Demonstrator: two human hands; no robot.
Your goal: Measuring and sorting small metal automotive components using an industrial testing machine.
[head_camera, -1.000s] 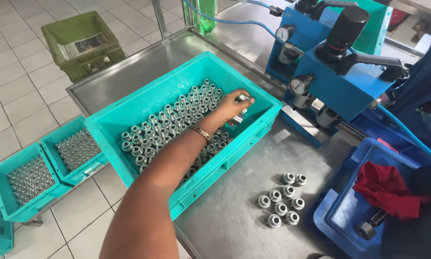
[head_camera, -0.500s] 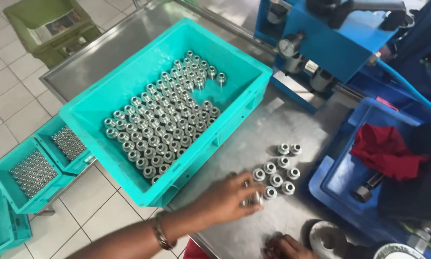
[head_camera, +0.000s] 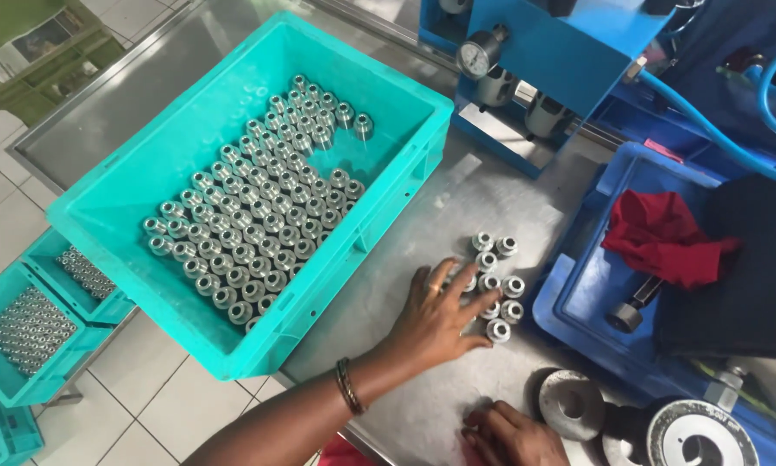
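A brushed steel worktable is filling most of the view, standing over a pale tiled floor; a large teal crate is sitting on it, its bottom packed with rows of small metal fittings; a blue press-like machine with a round gauge is standing at the far edge, and a blue tray holding a red rag is lying to the right; smaller teal bins of parts are sitting lower down beside the table.

The left hand is reaching across from the lower left, palm down and fingers spread, resting on the near side of a small cluster of loose fittings on the bare steel between crate and tray; it is touching them rather than clenching any; the right hand is lying low at the bottom edge beside a round metal disc, fingers curled, and whether it is grasping anything cannot be told.

Compared with half a second earlier, the left hand is settling flatter over the cluster; a second ago it was reaching inside the crate.
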